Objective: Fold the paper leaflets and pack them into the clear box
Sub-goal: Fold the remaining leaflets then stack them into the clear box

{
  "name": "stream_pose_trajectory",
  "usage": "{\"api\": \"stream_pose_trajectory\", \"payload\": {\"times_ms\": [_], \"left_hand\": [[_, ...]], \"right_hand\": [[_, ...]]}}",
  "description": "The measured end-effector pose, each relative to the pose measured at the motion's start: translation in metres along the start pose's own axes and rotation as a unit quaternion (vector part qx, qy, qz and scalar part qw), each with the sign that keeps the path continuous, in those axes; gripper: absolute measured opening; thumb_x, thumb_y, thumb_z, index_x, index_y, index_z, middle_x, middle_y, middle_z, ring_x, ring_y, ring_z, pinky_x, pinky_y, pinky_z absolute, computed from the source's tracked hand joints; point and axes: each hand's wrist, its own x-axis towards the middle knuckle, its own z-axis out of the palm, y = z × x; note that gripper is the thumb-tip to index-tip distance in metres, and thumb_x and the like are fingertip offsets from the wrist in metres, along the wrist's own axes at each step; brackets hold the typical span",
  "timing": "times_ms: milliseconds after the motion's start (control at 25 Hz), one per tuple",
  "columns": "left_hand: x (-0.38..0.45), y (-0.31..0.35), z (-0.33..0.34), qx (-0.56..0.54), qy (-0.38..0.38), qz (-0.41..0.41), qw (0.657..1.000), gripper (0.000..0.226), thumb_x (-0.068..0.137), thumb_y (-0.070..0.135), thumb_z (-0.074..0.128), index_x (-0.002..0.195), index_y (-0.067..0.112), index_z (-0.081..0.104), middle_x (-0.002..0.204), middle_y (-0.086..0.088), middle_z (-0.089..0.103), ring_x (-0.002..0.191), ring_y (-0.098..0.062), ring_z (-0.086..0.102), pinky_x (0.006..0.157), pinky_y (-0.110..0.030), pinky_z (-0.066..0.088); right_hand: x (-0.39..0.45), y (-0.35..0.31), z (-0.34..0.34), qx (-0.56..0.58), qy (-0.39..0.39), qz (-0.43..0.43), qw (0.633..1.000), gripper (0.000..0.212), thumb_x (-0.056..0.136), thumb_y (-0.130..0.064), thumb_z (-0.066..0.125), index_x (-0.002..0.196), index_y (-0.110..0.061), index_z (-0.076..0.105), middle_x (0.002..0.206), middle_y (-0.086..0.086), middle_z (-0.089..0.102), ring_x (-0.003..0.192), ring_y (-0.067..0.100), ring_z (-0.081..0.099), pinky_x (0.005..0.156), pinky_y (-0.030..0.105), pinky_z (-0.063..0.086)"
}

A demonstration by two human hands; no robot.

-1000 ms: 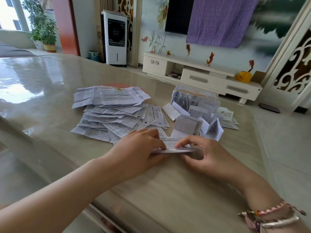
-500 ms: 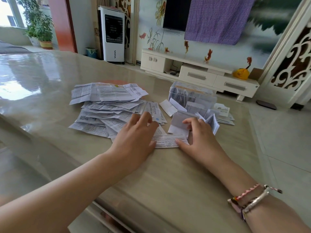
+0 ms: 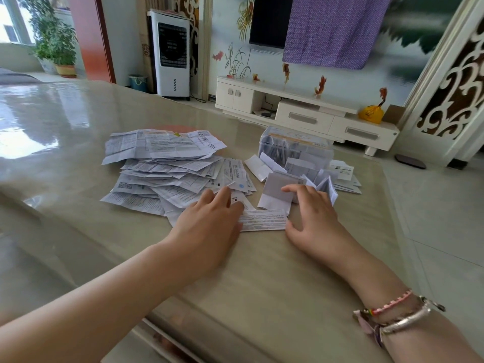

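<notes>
Far left on table [image 3: 262, 284]: heap of unfolded leaflets [image 3: 167, 174]. Left hand [image 3: 209, 226], fingers straight, flat on left end of folded strip [image 3: 264, 219]. Strip: long axis left-right, between both hands. Right hand [image 3: 313, 218], fingers relaxed, holding nothing, touching right end. Far right: clear box [image 3: 296, 148], nearer right hand.

Glossy table [image 3: 262, 297] — leaflets [image 3: 162, 174], clear box [image 3: 296, 148] on it
</notes>
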Motion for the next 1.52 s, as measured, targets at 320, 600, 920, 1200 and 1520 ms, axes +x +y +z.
{"api": "stream_pose_trajectory", "payload": {"times_ms": [320, 600, 920, 1200, 1520], "left_hand": [[-0.005, -0.019, 0.001, -0.062, 0.007, 0.045, 0.997, 0.044, 0.093, 0.057, 0.040, 0.129, 0.033, 0.048, 0.122, 0.009, 0.042, 0.116, -0.016, 0.040, 0.094, -0.028, 0.040], [0.002, -0.024, -0.012, -0.066, 0.111, 0.098, 0.987, 0.007, 0.087, 0.026, 0.065, 0.086, 0.028, 0.072, 0.086, 0.011, 0.059, 0.087, -0.017, 0.056, 0.058, -0.025, 0.042], [0.004, -0.020, -0.004, -0.215, 0.048, 0.037, 0.975, 0.025, 0.088, 0.021, 0.059, 0.102, 0.036, 0.072, 0.096, 0.015, 0.067, 0.091, -0.007, 0.061, 0.078, -0.027, 0.049], [-0.003, -0.009, -0.002, -0.312, -0.016, 0.010, 0.950, 0.013, 0.086, 0.024, 0.064, 0.096, 0.028, 0.071, 0.095, 0.008, 0.055, 0.070, 0.004, 0.047, 0.062, -0.005, 0.033], [-0.002, -0.003, 0.006, -0.277, -0.022, 0.000, 0.961, 0.043, 0.078, 0.044, 0.071, 0.116, 0.034, 0.051, 0.094, 0.018, 0.040, 0.095, -0.011, 0.044, 0.082, -0.020, 0.035]], "right_hand": [[-0.009, -0.012, -0.010, 0.112, -0.096, -0.087, 0.985, 0.037, 0.086, -0.037, 0.066, 0.121, -0.035, 0.054, 0.119, -0.024, 0.056, 0.112, -0.009, 0.049, 0.096, 0.010, 0.036], [-0.005, -0.013, -0.009, 0.075, -0.041, -0.124, 0.989, 0.033, 0.082, -0.006, 0.062, 0.107, -0.027, 0.063, 0.109, -0.015, 0.065, 0.104, 0.000, 0.057, 0.096, 0.028, 0.043], [-0.014, -0.029, -0.018, 0.322, 0.017, -0.125, 0.938, 0.017, 0.081, 0.001, 0.070, 0.086, -0.015, 0.069, 0.085, -0.006, 0.071, 0.088, 0.009, 0.066, 0.086, 0.023, 0.049], [-0.014, -0.028, -0.005, 0.178, -0.106, -0.061, 0.976, 0.041, 0.081, -0.032, 0.070, 0.115, -0.039, 0.048, 0.106, -0.030, 0.049, 0.112, 0.000, 0.046, 0.092, 0.016, 0.038], [-0.014, -0.030, 0.003, 0.048, -0.089, -0.092, 0.991, 0.085, 0.074, -0.064, 0.051, 0.145, -0.035, 0.014, 0.151, -0.016, 0.017, 0.143, 0.003, 0.001, 0.118, 0.028, 0.011]]}}
